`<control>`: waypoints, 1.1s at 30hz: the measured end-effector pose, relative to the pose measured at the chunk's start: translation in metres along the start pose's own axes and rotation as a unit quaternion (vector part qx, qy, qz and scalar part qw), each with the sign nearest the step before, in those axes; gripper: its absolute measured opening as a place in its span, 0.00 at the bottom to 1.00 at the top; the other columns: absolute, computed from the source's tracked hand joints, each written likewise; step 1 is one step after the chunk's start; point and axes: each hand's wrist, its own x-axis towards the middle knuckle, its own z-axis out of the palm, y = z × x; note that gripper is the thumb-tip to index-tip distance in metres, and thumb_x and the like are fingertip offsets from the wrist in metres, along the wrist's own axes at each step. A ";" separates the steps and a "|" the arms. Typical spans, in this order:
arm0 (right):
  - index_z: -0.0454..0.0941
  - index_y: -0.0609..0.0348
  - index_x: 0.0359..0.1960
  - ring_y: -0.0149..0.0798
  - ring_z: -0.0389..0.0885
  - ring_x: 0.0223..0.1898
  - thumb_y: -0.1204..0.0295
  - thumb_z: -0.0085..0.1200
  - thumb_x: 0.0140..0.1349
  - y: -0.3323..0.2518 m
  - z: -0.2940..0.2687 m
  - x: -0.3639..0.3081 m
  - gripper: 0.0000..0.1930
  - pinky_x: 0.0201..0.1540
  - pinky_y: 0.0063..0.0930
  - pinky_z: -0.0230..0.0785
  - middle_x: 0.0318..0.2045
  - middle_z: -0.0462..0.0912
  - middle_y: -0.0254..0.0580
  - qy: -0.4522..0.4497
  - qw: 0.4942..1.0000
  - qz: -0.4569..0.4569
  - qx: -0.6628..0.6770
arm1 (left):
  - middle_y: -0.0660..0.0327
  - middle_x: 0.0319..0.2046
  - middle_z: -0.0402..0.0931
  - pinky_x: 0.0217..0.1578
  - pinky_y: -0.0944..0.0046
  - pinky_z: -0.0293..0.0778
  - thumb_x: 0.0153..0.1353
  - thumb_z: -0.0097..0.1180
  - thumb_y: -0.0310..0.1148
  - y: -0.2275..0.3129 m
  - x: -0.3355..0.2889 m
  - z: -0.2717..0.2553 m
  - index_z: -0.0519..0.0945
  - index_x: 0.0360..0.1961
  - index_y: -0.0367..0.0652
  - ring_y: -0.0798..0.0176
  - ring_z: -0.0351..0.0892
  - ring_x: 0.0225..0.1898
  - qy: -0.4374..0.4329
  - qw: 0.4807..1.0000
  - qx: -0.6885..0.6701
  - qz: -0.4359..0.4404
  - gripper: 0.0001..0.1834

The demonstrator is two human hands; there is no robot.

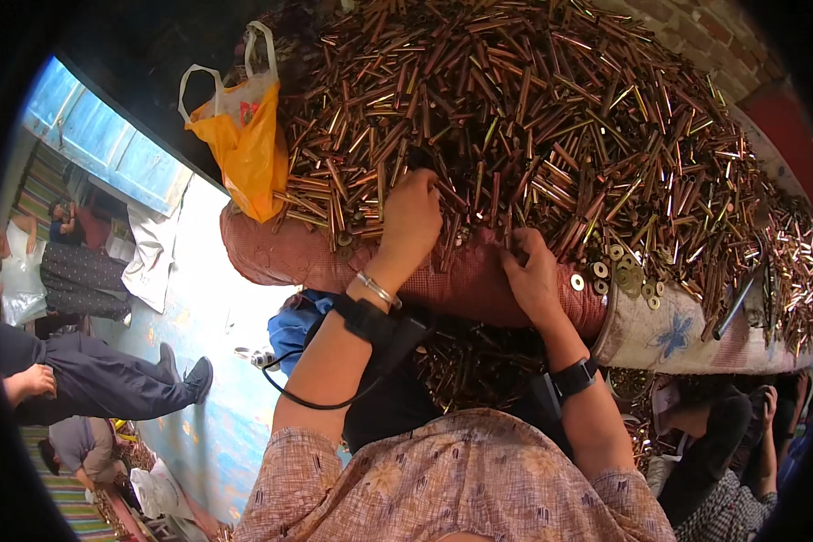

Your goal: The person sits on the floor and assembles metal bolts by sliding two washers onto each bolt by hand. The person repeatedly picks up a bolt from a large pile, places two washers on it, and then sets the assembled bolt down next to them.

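A large heap of thin, copper-coloured metal tubes [515, 99] lies before me. My left hand [413, 212] reaches over its near edge, fingers curled and closed among the tubes; what they hold is hidden. To its right, my right hand [533, 271] rests at the red cloth roll [465, 294] that borders the heap. Its thumb and fingers are bent together in a pinch, and anything between them is too small to make out. Flat ring washers [625, 271] lie in a loose group just right of that hand.
A yellow and white plastic bag [248, 149] sits at the heap's left. A patterned padded edge [646, 334] continues the border rightward, with a dark rod [736, 303] above it. More tubes [470, 366] lie below the roll. Other people are at the left and lower right.
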 end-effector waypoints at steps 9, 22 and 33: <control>0.71 0.64 0.45 0.37 0.75 0.29 0.76 0.58 0.55 0.003 0.000 -0.002 0.16 0.36 0.29 0.69 0.32 0.79 0.45 -0.009 1.000 0.011 -0.007 | 0.46 0.28 0.79 0.31 0.53 0.74 0.59 0.56 0.28 -0.010 0.061 0.006 0.75 0.41 0.30 0.46 0.79 0.29 0.037 0.995 0.079 -0.044 0.13; 0.71 0.62 0.47 0.43 0.76 0.38 0.75 0.55 0.55 0.000 -0.007 -0.008 0.16 0.43 0.32 0.68 0.35 0.78 0.48 -0.064 0.996 -0.064 0.018 | 0.55 0.22 0.79 0.22 0.64 0.72 0.61 0.53 0.29 -0.037 0.062 0.000 0.75 0.35 0.32 0.64 0.79 0.20 0.038 0.996 0.004 -0.077 0.08; 0.72 0.62 0.43 0.58 0.76 0.43 0.79 0.52 0.53 -0.012 0.014 -0.014 0.14 0.44 0.42 0.70 0.38 0.78 0.55 -0.059 0.969 -0.217 -0.100 | 0.55 0.21 0.77 0.26 0.64 0.71 0.57 0.54 0.27 0.009 -0.042 -0.055 0.76 0.34 0.36 0.59 0.77 0.23 0.023 0.982 -0.095 -0.163 0.06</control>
